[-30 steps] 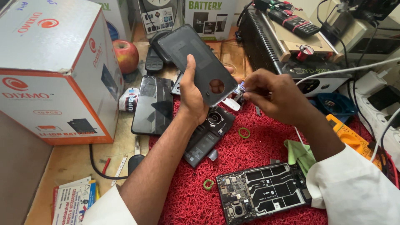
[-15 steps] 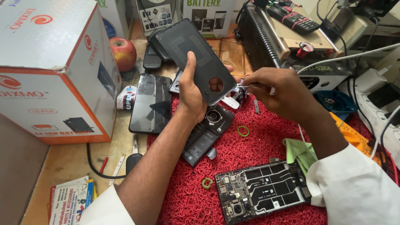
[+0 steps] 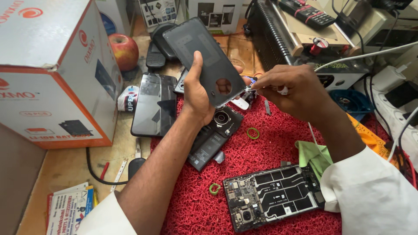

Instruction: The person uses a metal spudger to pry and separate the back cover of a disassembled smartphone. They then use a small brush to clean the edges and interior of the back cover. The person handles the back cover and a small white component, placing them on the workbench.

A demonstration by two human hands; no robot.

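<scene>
Black back cover (image 3: 204,56) gripped by left hand (image 3: 196,93); right hand (image 3: 291,89) pinches one tool (image 3: 249,88); two green rings (image 3: 253,132).

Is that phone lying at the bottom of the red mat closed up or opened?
Opened. The phone lies on the red mat with no back cover: its circuit board, camera and inner parts are exposed.

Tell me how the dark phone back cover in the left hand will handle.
The back cover looks thin and flat, so probably light and slightly flexible. Its smooth surface may be slippery; the left hand grips one edge. The camera cutout likely weakens it.
</scene>
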